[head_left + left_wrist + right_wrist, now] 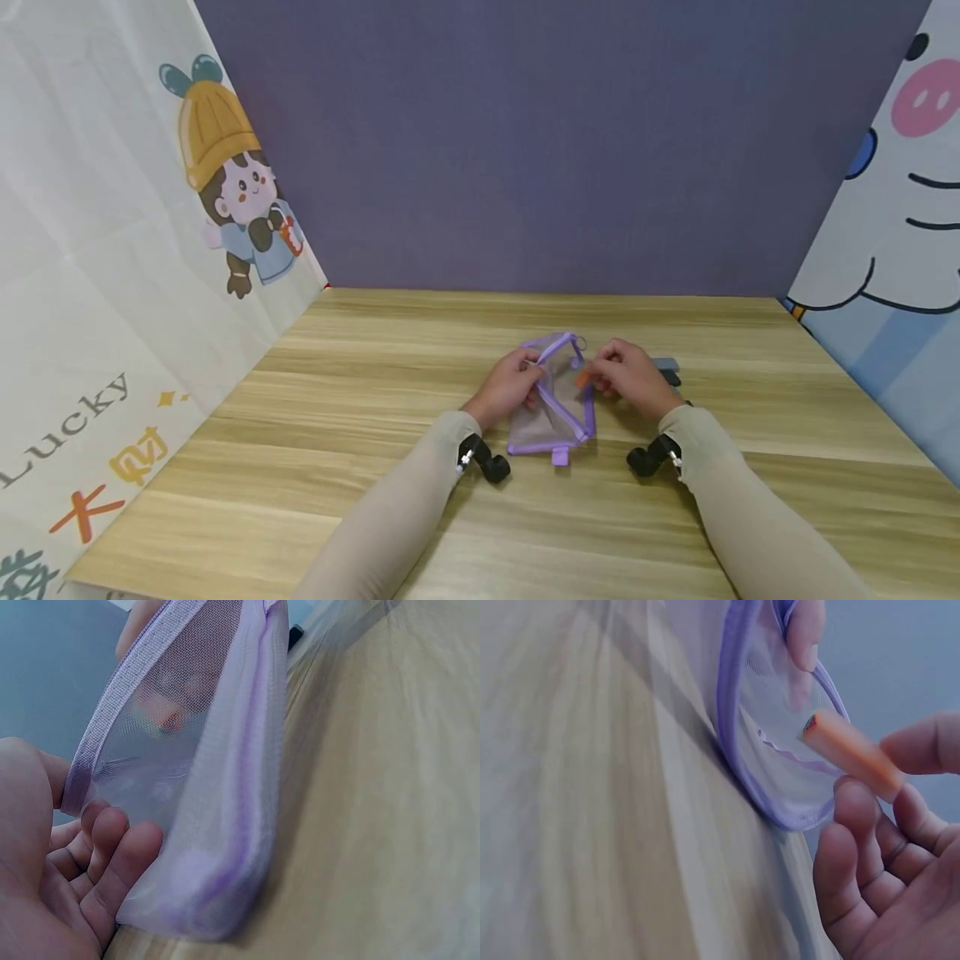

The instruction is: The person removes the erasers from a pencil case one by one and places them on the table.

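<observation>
A see-through mesh zip pouch (536, 427) with purple edging lies on the table, its mouth spread open toward the right. My left hand (504, 388) pinches the zip edge of that mouth between thumb and fingers; the left wrist view shows the purple band (112, 705) in its grip. At the opening, my right hand (628, 377) pinches a small orange block (855, 754) between thumb and fingertips. The block has a pale end with a dark mark; its exact kind cannot be told. Through the mesh, the left wrist view shows it blurred.
Beyond my right wrist lie a flat grey-blue item (666, 364) and a dark item (672, 378), both partly hidden by the hand. The wooden table (360, 400) meets a purple-grey panel (525, 150) at the back. Printed cloths stand at both sides.
</observation>
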`<state>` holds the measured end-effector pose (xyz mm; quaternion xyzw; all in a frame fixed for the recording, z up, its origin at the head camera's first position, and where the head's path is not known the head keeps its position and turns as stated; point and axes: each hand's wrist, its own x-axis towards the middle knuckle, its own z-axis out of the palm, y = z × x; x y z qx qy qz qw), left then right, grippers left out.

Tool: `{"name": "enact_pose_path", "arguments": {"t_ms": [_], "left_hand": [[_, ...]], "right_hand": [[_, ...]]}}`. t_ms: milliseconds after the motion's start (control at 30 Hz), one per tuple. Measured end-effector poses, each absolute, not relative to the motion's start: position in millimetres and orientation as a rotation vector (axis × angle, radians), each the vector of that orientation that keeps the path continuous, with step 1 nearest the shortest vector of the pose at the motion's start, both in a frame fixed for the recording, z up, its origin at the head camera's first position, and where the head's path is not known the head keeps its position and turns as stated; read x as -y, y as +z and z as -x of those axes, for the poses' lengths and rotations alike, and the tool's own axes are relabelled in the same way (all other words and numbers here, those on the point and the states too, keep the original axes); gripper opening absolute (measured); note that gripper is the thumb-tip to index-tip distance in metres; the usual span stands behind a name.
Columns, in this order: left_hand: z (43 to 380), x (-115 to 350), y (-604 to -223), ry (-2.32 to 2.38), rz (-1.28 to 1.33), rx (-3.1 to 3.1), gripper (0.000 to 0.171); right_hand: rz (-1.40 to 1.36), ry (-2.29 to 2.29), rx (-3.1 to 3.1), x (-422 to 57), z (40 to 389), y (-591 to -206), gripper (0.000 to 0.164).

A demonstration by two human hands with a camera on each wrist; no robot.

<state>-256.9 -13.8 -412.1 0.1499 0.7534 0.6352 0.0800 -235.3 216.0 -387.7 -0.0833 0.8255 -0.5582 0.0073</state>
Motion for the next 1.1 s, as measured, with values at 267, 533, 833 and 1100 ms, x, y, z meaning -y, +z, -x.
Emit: {"name": "enact_pose_path", "arguments": {"t_ms": [267,533,833,1100], "left_hand": [[261,17,-413,1.907,-0.454,-2.275,0.019],[258,17,-415,1.865,-0.439,-2.286,0.022],[255,12,-412,1.879,-0.426,-2.282,0.020],[254,13,-410,1.878,-0.436,-2.275,0.022]], "right_hand": [[0.263,-1.725,-2.623,-230,230,-387,0.017],[0.240,-1.738,-2.609,-237,221,-387,0.020],[0.221,-1.538,-2.778,-244,215,-382,0.020],[0.229,-1.447,-2.846,-246,213,-382,0.019]]}}
